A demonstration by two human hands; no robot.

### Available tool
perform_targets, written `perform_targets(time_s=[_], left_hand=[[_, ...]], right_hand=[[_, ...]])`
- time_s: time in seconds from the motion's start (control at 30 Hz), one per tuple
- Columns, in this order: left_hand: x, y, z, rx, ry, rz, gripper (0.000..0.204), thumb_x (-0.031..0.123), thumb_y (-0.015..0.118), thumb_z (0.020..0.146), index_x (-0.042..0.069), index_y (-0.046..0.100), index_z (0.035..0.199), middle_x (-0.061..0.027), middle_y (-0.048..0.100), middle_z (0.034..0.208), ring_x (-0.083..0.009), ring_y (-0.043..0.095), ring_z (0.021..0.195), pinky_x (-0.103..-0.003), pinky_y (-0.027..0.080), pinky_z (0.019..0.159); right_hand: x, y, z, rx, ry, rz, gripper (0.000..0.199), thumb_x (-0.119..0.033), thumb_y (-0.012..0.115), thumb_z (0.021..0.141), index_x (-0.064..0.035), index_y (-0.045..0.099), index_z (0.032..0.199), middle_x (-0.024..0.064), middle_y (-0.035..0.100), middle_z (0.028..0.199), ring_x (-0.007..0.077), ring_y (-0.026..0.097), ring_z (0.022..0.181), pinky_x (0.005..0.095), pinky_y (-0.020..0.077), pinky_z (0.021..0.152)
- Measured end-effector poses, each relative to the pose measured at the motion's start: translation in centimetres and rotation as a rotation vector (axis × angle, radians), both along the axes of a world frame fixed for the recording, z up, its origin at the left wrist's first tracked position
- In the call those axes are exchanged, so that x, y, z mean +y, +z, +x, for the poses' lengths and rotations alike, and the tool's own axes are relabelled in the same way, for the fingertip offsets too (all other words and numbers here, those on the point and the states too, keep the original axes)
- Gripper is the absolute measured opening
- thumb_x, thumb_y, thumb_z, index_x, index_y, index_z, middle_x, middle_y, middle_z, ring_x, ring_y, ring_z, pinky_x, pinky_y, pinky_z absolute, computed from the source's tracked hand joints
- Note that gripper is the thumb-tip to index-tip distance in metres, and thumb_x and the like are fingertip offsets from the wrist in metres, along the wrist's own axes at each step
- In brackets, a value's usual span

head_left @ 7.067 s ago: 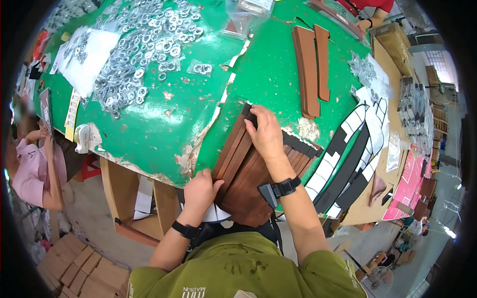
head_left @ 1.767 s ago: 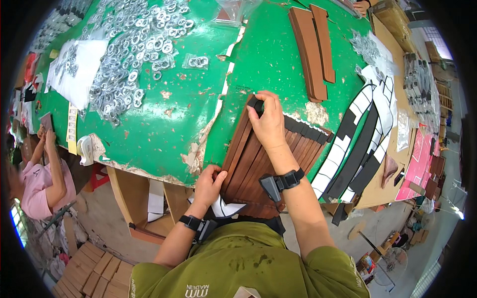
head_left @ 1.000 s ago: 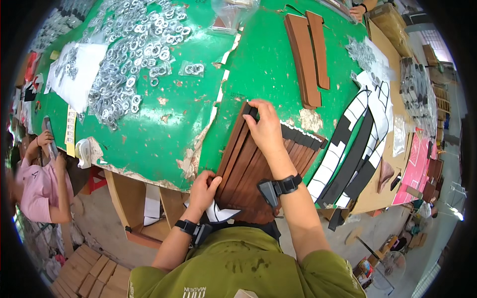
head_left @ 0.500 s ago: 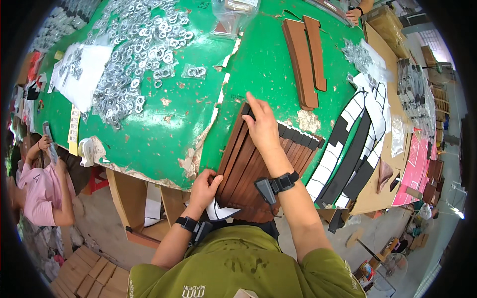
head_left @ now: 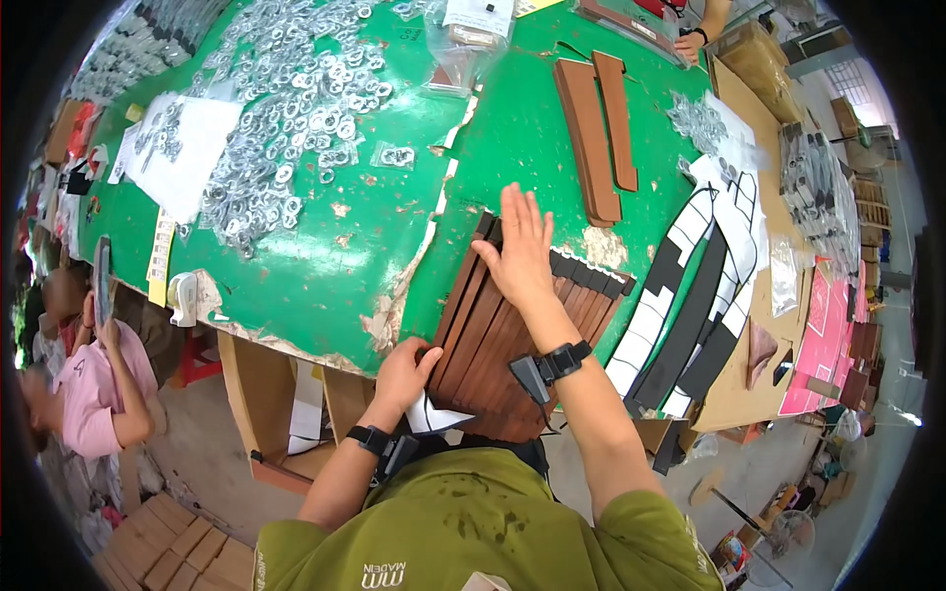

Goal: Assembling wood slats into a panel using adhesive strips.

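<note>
A row of dark brown strips (head_left: 512,345) lies side by side at the green table's near edge, their far ends black and whitish. My right hand (head_left: 522,251) rests flat over the far left ends, its fingers stretched and the thumb out to the left. At the row's near left edge, my left hand (head_left: 399,379) touches the outermost strip, thumb and index finger slightly apart, the other fingers partly hidden. A white piece with a dark edge (head_left: 434,418) sticks out below the strips, beside my left wrist.
Lighter brown strips (head_left: 588,148) lie farther back. Black-and-white strips (head_left: 680,286) curve along the right. Small bagged metal rings (head_left: 296,118) cover the far left, near a white tape dispenser (head_left: 183,298). A person in pink (head_left: 103,394) stands left; another person's hand (head_left: 688,47) shows far right.
My right hand's fingers have straightened and flattened over the far strip ends. My left hand stays at the near edge. The view has shifted slightly.
</note>
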State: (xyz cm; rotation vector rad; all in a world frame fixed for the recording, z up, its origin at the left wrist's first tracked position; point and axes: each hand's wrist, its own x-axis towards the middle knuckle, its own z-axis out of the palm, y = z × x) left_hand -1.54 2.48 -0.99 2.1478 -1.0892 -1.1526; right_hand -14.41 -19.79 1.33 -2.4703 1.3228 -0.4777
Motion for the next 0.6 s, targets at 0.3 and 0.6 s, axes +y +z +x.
perform_targets(time_s=[0.3,0.6], left_hand=[[0.3,2.4,-0.6,-0.212,-0.169,0.019,0.046,0.042,0.066,0.09,0.001,0.064,0.111,-0.0213,0.067,0.101,-0.0382,0.065,0.093,-0.046,0.052,0.079],[0.1,2.2,1.5,-0.126,-0.264,0.146,0.057,0.042,0.072,0.084,0.002,0.06,0.122,-0.0192,0.069,0.098,-0.038,0.067,0.091,-0.047,0.053,0.077]], right_hand=[[0.5,-0.6,-0.4,0.163,0.12,-0.06,0.075,-0.039,0.069,0.087,-0.0147,0.038,0.15,0.012,0.036,0.154,0.0381,0.024,0.146,0.0602,0.0185,0.116],[0.6,-1.2,-2.2,-0.223,-0.089,0.016,0.08,-0.035,0.068,0.089,-0.0001,0.029,0.15,0.0205,0.037,0.152,0.0423,0.027,0.143,0.056,0.018,0.118]])
